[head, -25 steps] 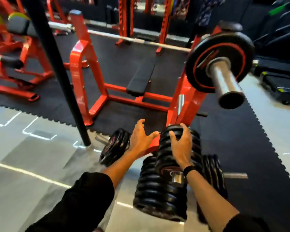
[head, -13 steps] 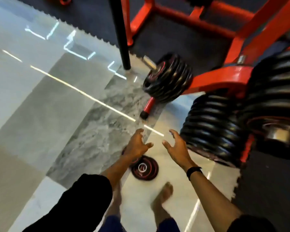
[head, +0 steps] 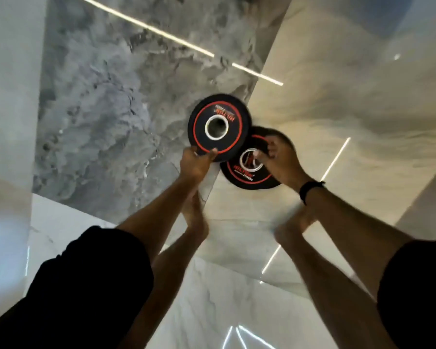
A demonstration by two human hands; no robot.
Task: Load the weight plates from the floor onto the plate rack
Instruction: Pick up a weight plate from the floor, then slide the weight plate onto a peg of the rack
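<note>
Two small black weight plates with red rings are below me on the tiled floor. My left hand (head: 195, 163) grips the near edge of the upper plate (head: 219, 127), which is lifted and tilted off the floor. The second plate (head: 252, 170) lies flat beneath and to the right of it. My right hand (head: 278, 157) rests on that plate with fingers at its steel centre hole and far edge. The plate rack is out of view.
Glossy marble floor tiles (head: 111, 109) in grey and cream fill the view, with bright light reflections. My two bare feet (head: 195, 217) stand just behind the plates. Black sleeves cover my upper arms.
My view dropped from the rack to the floor. Both hands came down onto the plates; my left hand took the top plate and raised it off the one beneath.
</note>
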